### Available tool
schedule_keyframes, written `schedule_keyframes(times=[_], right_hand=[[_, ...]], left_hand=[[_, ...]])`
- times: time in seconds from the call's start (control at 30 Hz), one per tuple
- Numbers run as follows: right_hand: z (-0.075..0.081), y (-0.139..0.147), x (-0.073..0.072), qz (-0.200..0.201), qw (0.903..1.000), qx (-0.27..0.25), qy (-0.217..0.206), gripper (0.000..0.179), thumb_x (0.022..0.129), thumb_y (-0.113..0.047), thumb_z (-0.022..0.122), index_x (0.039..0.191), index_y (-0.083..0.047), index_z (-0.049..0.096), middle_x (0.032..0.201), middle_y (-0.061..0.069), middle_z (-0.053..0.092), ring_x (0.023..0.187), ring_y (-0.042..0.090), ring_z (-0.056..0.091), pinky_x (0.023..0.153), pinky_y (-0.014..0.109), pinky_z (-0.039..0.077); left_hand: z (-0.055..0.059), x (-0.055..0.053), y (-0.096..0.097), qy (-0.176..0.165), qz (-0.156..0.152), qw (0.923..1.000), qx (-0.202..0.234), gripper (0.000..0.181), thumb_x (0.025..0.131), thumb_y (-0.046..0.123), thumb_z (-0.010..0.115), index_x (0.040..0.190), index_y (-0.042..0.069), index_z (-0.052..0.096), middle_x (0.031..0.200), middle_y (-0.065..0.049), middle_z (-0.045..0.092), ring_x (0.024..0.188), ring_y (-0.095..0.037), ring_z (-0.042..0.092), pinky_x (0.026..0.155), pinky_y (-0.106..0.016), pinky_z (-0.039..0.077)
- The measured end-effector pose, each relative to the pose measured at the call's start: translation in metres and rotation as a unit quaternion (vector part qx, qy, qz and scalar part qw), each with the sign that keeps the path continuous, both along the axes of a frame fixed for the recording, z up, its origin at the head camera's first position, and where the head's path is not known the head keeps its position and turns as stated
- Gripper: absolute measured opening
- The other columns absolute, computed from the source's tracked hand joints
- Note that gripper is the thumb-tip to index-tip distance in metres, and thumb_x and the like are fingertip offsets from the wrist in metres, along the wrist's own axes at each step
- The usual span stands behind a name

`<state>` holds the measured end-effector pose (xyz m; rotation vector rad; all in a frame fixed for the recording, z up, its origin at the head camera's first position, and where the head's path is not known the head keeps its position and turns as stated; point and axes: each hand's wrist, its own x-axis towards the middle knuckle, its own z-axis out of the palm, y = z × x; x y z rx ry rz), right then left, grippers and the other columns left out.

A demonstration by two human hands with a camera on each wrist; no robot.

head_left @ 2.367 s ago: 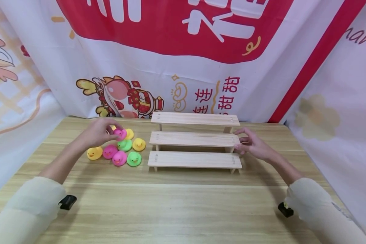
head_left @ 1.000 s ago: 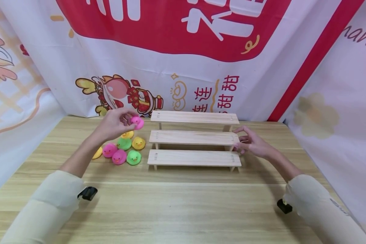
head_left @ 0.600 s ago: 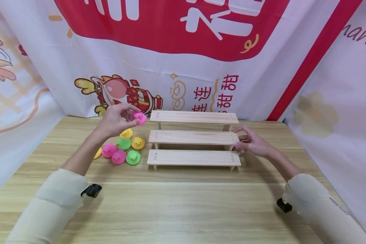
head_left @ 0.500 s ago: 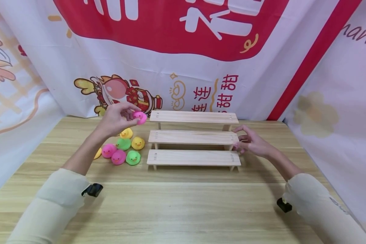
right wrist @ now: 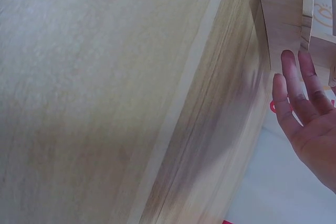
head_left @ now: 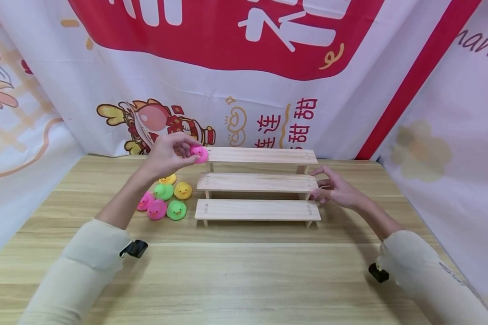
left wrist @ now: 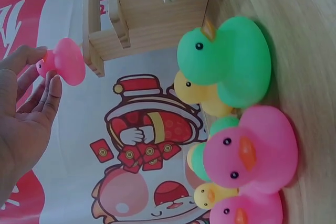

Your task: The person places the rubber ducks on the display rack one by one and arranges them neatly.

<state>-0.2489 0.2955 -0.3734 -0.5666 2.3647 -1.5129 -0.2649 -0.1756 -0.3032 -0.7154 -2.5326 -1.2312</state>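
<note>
My left hand [head_left: 168, 155] pinches a pink rubber duck [head_left: 199, 154] between thumb and fingers, at the left end of the top shelf [head_left: 264, 155] of a three-step wooden rack. In the left wrist view the pink duck [left wrist: 65, 62] appears apart from the rack's side [left wrist: 113, 45]. My right hand [head_left: 337, 189] holds the right end of the middle shelf [head_left: 256, 182], thumb towards the front and index finger towards the back. In the right wrist view the right hand [right wrist: 310, 114] has its other fingers stretched beside the rack's end panel [right wrist: 283, 19].
Left of the rack, several rubber ducks stand grouped on the wooden table [head_left: 236, 280], among them a green duck [head_left: 176, 210], a pink duck [head_left: 157, 210] and a yellow duck [head_left: 183, 191]. The bottom shelf [head_left: 258, 210] is in front. A printed cloth [head_left: 236, 85] hangs behind.
My left hand has lifted the pink duck from the group and carried it up and right to the top shelf's left end. My right hand has stayed at the rack.
</note>
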Motion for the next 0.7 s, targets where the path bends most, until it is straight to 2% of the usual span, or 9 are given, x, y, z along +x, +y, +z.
schedule_keyframes(times=[0.27,0.5,0.7], right_hand=[[0.001,0.000,0.001,-0.003,1.0000,0.002,-0.001,0.048,0.099,0.005,0.062,0.138,0.006,0.034,0.101,0.032,0.066,0.088,0.027,0.070,0.071,0.044,0.062],[0.001,-0.002,0.003,-0.003,1.0000,-0.004,0.003,0.048,0.100,0.005,0.061,0.139,0.006,0.034,0.099,0.030,0.067,0.085,0.021,0.071,0.070,0.042,0.063],[0.003,-0.004,0.004,0.002,0.9999,-0.008,0.007,0.049,0.099,0.005,0.061,0.139,0.007,0.032,0.098,0.030,0.067,0.086,0.024,0.071,0.069,0.042,0.063]], left_hand=[[-0.001,-0.005,0.017,0.009,-0.023,0.9997,0.003,0.029,0.085,0.001,0.083,0.112,-0.003,0.074,0.097,-0.016,0.069,0.081,-0.022,0.063,0.070,-0.016,0.051],[-0.002,-0.010,0.032,0.014,-0.042,0.9990,0.008,0.026,0.086,0.002,0.083,0.110,-0.002,0.075,0.099,-0.016,0.070,0.083,-0.025,0.064,0.071,-0.018,0.051],[-0.003,-0.015,0.046,0.019,-0.061,0.9975,0.029,0.025,0.084,-0.004,0.082,0.108,-0.006,0.075,0.100,-0.018,0.071,0.081,-0.024,0.066,0.071,-0.020,0.054]])
